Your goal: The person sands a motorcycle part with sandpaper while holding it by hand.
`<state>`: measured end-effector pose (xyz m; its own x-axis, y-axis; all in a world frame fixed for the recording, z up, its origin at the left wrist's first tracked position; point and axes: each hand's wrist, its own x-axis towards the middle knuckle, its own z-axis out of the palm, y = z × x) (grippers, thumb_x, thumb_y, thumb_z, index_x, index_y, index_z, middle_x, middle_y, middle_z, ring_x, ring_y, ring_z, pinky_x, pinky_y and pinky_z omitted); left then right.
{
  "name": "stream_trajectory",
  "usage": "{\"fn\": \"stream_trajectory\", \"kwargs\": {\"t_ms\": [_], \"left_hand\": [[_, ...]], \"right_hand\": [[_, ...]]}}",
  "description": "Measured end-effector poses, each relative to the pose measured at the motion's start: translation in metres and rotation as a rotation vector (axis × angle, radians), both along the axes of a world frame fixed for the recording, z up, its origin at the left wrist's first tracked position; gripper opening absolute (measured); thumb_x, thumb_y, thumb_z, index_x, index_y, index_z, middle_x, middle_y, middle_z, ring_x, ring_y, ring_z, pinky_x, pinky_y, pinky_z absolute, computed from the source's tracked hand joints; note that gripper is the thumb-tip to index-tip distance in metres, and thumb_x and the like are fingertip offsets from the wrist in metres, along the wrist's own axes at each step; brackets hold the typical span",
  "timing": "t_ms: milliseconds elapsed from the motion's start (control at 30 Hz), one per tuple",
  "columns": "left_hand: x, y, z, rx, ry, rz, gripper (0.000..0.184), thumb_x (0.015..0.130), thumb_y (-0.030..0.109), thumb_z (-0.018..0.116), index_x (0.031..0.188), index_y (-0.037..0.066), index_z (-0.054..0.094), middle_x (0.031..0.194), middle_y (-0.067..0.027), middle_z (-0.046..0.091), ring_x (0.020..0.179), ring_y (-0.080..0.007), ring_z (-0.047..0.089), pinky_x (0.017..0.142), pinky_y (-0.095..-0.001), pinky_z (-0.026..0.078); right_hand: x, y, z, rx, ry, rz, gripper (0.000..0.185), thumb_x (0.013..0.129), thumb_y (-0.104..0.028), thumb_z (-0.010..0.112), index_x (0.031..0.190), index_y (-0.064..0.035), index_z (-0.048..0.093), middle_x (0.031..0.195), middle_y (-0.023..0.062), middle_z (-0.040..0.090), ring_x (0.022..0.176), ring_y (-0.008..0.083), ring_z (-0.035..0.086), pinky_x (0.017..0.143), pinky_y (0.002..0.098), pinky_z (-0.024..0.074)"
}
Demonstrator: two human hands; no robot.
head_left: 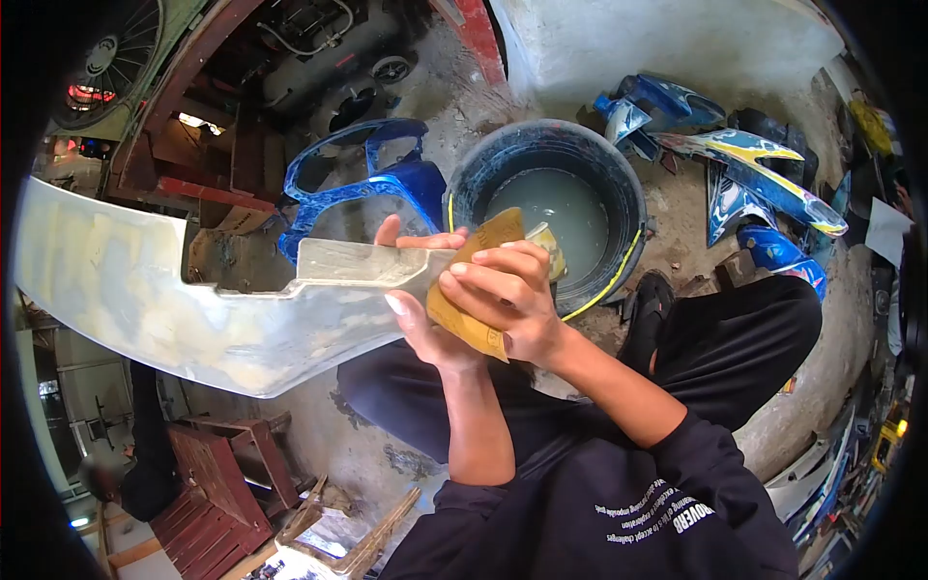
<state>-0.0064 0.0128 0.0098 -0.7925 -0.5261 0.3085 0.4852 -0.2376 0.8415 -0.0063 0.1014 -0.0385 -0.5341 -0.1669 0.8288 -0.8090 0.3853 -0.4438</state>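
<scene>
A long, curved motorcycle fairing panel (pixel 242 329), greyish white with patchy sanded areas, stretches from the far left to the middle of the head view. My left hand (pixel 430 333) is closed around its narrow right end, thumb on the near side and fingertips showing beyond the far edge. In my right hand (pixel 517 300) is a folded sheet of brown sandpaper (pixel 476 314), pinched between thumb and fingers. The sandpaper lies against or just over the panel's narrow end; the exact contact is hidden.
Beyond my hands stands a black bucket (pixel 464 174) of cloudy water, with a crumpled yellowish piece (pixel 548 249) at its near edge. A blue fairing frame (pixel 416 184) lies left of it; blue patterned fairings (pixel 764 174) lie right. A reddish wooden bench (pixel 208 483) stands lower left.
</scene>
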Motion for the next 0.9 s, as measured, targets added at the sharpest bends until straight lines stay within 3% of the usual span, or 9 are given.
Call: {"fn": "stream_trajectory", "kwargs": {"t_ms": [167, 267, 367, 433, 533, 667, 767, 833, 900], "left_hand": [[-0.003, -0.006, -0.006, 0.092, -0.014, 0.04, 0.079, 0.098, 0.058, 0.041, 0.143, -0.006, 0.031, 0.097, -0.0136, 0.059, 0.098, -0.0271, 0.061, 0.1, -0.044, 0.043], [-0.006, -0.004, -0.006, 0.1, 0.019, 0.037, 0.078, 0.099, 0.058, 0.04, 0.144, -0.005, 0.031, 0.099, -0.0125, 0.059, 0.099, -0.0269, 0.061, 0.1, -0.0429, 0.042], [-0.001, 0.001, -0.006, 0.089, 0.004, -0.005, 0.077, 0.1, 0.058, 0.04, 0.144, -0.005, 0.031, 0.1, -0.012, 0.058, 0.101, -0.0268, 0.06, 0.1, -0.0431, 0.042], [-0.001, 0.001, -0.001, 0.085, -0.009, -0.031, 0.076, 0.1, 0.058, 0.04, 0.143, -0.004, 0.031, 0.1, -0.0118, 0.058, 0.102, -0.0269, 0.06, 0.101, -0.0434, 0.042], [-0.001, -0.004, -0.002, 0.102, -0.026, -0.047, 0.074, 0.1, 0.058, 0.042, 0.143, -0.001, 0.033, 0.108, -0.0107, 0.056, 0.108, -0.0247, 0.056, 0.103, -0.0428, 0.042], [-0.003, -0.002, -0.013, 0.183, -0.044, -0.072, 0.072, 0.099, 0.057, 0.047, 0.143, 0.001, 0.035, 0.109, -0.0096, 0.054, 0.11, -0.0229, 0.053, 0.101, -0.0397, 0.042], [-0.003, -0.006, -0.006, 0.228, -0.037, -0.065, 0.072, 0.099, 0.056, 0.047, 0.143, 0.002, 0.034, 0.111, -0.0093, 0.054, 0.109, -0.0225, 0.053, 0.099, -0.0385, 0.042], [0.0, -0.003, -0.001, 0.193, -0.048, -0.044, 0.071, 0.099, 0.055, 0.047, 0.144, 0.002, 0.034, 0.112, -0.0084, 0.053, 0.109, -0.0218, 0.053, 0.098, -0.0377, 0.043], [0.0, -0.001, -0.002, 0.193, -0.068, 0.018, 0.065, 0.103, 0.054, 0.036, 0.143, 0.002, 0.037, 0.108, -0.0129, 0.055, 0.107, -0.0246, 0.055, 0.096, -0.0394, 0.047]], "right_hand": [[0.009, 0.022, -0.048, 0.068, -0.088, 0.001, 0.046, 0.074, -0.026, 0.076, 0.119, -0.0167, 0.072, 0.125, -0.0024, 0.06, 0.117, 0.0176, 0.054, 0.101, 0.0399, 0.0385], [0.006, 0.022, -0.046, 0.059, -0.069, -0.03, 0.05, 0.072, -0.027, 0.078, 0.121, -0.0167, 0.071, 0.125, -0.0024, 0.06, 0.114, 0.0192, 0.055, 0.1, 0.0393, 0.0387], [-0.009, 0.002, 0.002, -0.016, -0.04, 0.023, 0.05, 0.077, -0.024, 0.07, 0.126, -0.0157, 0.068, 0.128, -0.0016, 0.059, 0.113, 0.0211, 0.054, 0.1, 0.0408, 0.0384], [-0.018, -0.004, 0.022, 0.005, -0.049, 0.071, 0.045, 0.074, -0.02, 0.074, 0.119, -0.0107, 0.072, 0.125, 0.0031, 0.06, 0.112, 0.0257, 0.054, 0.097, 0.0419, 0.0418], [-0.01, 0.001, 0.002, 0.012, -0.09, 0.092, 0.048, 0.079, -0.022, 0.068, 0.127, -0.015, 0.067, 0.13, -0.0002, 0.059, 0.118, 0.0215, 0.053, 0.1, 0.0406, 0.0385], [-0.001, 0.015, -0.024, 0.03, -0.153, 0.058, 0.046, 0.08, -0.018, 0.066, 0.126, -0.0145, 0.068, 0.13, 0.0001, 0.059, 0.118, 0.0223, 0.053, 0.1, 0.041, 0.0383], [-0.012, 0.008, -0.005, 0.041, -0.117, 0.084, 0.048, 0.079, -0.018, 0.065, 0.127, -0.0145, 0.068, 0.13, 0.0004, 0.059, 0.116, 0.023, 0.052, 0.1, 0.0412, 0.0378], [-0.016, 0.0, 0.017, 0.028, -0.145, 0.102, 0.049, 0.073, -0.011, 0.069, 0.122, -0.0114, 0.071, 0.125, 0.0051, 0.06, 0.114, 0.027, 0.053, 0.098, 0.0423, 0.0405], [-0.021, -0.008, 0.023, -0.007, -0.149, 0.07, 0.048, 0.074, -0.011, 0.068, 0.122, -0.0115, 0.071, 0.124, 0.0048, 0.06, 0.114, 0.0269, 0.053, 0.099, 0.0422, 0.0401]]}}
